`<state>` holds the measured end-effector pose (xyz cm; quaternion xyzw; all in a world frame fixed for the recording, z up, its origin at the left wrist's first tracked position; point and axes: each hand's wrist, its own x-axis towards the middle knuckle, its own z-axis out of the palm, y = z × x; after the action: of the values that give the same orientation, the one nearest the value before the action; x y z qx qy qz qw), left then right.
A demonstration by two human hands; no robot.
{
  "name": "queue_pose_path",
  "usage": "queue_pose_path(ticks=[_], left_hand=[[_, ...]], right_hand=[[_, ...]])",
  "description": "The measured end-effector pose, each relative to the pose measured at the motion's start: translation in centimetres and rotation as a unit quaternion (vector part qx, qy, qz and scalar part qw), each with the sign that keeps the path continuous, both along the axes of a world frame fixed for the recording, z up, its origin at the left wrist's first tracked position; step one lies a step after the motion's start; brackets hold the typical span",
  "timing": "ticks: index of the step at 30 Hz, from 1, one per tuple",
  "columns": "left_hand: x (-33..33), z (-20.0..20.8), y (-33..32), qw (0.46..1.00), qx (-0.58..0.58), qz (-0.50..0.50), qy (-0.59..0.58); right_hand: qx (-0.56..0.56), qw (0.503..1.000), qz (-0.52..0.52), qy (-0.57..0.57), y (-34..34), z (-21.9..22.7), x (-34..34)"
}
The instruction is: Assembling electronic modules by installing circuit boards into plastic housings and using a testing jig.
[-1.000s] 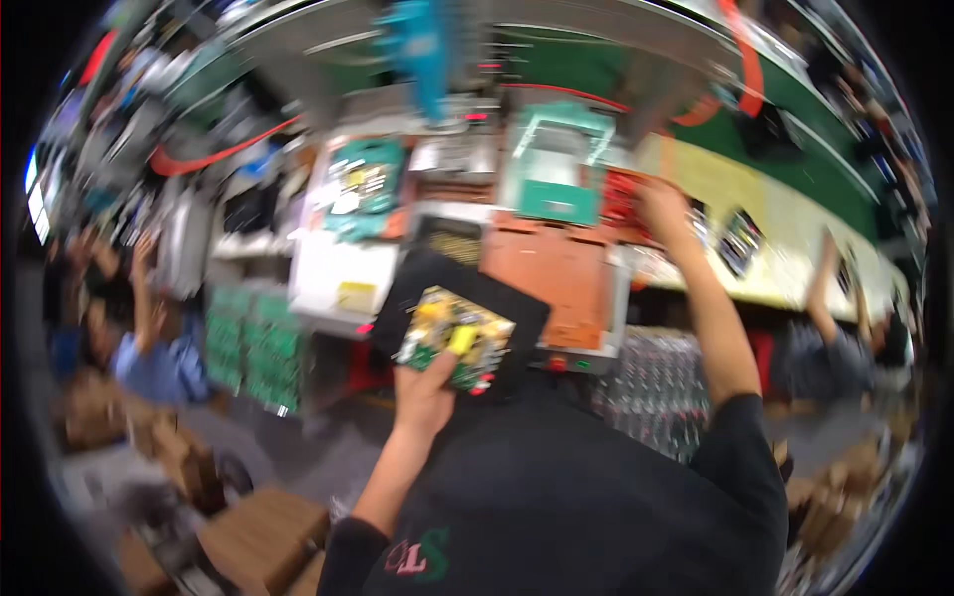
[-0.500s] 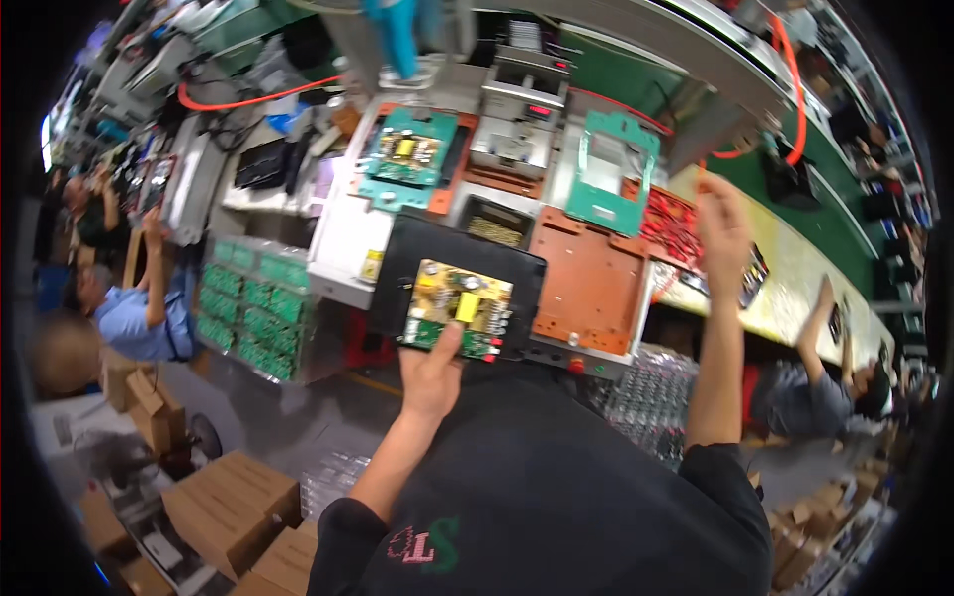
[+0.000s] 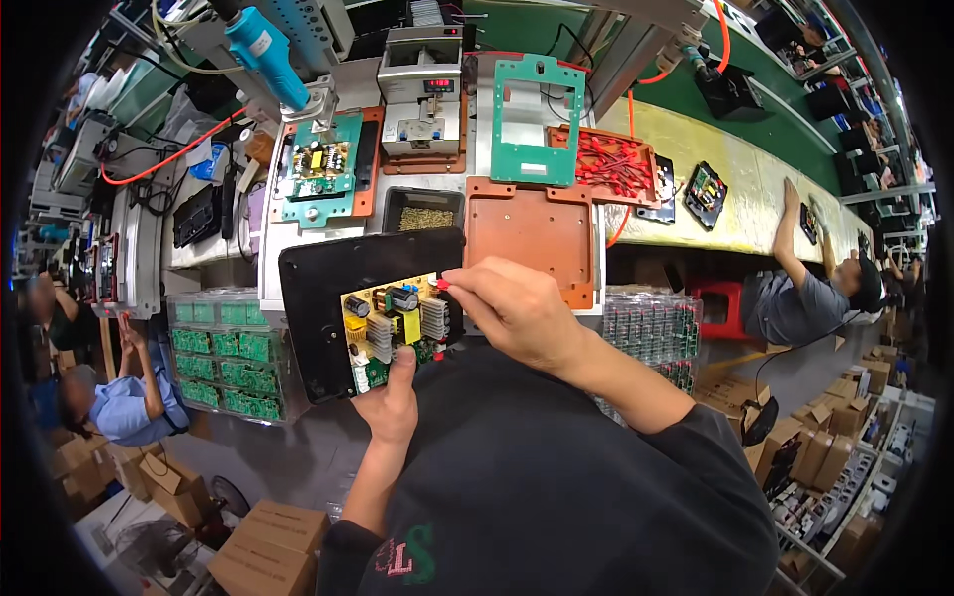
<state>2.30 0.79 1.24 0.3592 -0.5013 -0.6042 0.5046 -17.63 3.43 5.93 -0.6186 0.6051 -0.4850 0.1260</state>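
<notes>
One circuit board, tan with a green edge strip (image 3: 382, 299), lies tilted on a black panel (image 3: 308, 318), in front of the person's torso at the near edge of the worktop (image 3: 271, 273). From where I stand, both hands are occupied. The left hand (image 3: 390, 407) grips the assembly from below, thumb pressed over the board's near edge; its other fingers are hidden. The right hand (image 3: 525, 310) pinches a small red part (image 3: 442, 284) at the board's upper right corner. Just beyond the panel sits a dark bin of brass-coloured pieces (image 3: 425, 218). To its right is an orange plate (image 3: 527, 233); behind that plate stand a green frame (image 3: 537, 170) and an orange tray (image 3: 648, 185) of red parts. To the left, a green fixture (image 3: 350, 189) carries a second board (image 3: 317, 161) below a blue driver (image 3: 268, 60).
</notes>
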Motion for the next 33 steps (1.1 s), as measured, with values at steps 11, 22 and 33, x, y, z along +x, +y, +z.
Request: queue_pose_path(ticks=[11,22,33], left_hand=[[-1.9,0.9,0.7,0.994,-0.051,-0.003,-0.092],[-5.0,0.5,1.1,0.994,-0.061,-0.021,-0.086],[-10.3,1.1,0.5,0.981,0.044,-0.162,-0.093]], right_hand=[[0.005,0.999,-0.003,0.042,2.1,-1.0,-1.8],[-0.011,0.997,-0.066,-0.038,3.8,-1.9,-4.1],[0.009,0.984,-0.096,-0.15,6.5,-5.6,-8.7]])
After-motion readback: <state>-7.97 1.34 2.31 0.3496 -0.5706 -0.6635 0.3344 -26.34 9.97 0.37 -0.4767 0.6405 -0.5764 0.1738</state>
